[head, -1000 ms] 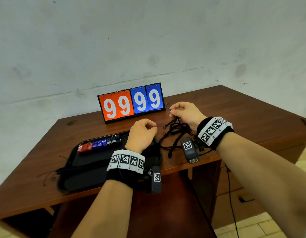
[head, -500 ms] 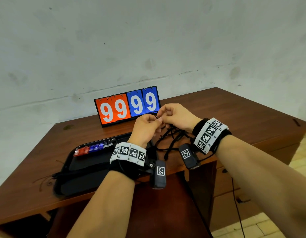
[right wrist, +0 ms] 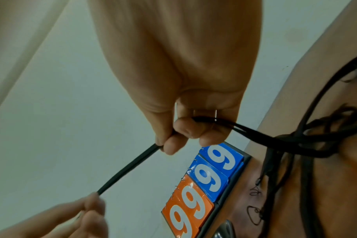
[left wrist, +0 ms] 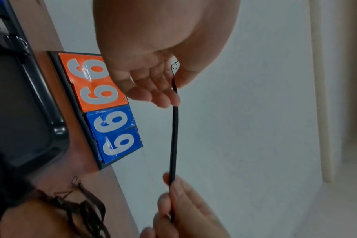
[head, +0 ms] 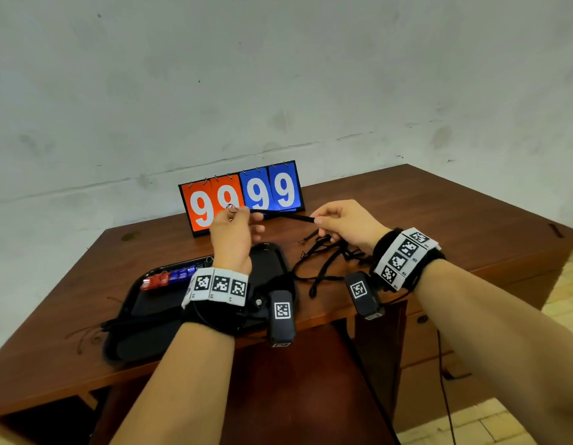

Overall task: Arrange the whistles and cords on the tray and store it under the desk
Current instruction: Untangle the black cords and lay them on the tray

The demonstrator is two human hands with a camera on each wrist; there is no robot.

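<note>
Wooden surface (head: pixel 407 200), tray (head: pixel 156 311) left: both hands' fingers pinch one black cord (head: pixel 283 215) taut, left hand (head: pixel 232 234) at its ring end, right hand (head: pixel 344 223) mid-length; limp, light, probably tangle-prone

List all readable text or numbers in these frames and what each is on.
"99" in white on the two orange cards of the flip scoreboard, on its left half.
"99" in white on its two blue cards, on the right half.
Wristbands: black-and-white square marker codes with tiny print beside them, too small to read.
Wrist cameras: one square marker code each, no words legible.
Whistles in the tray: no readable markings.
</note>
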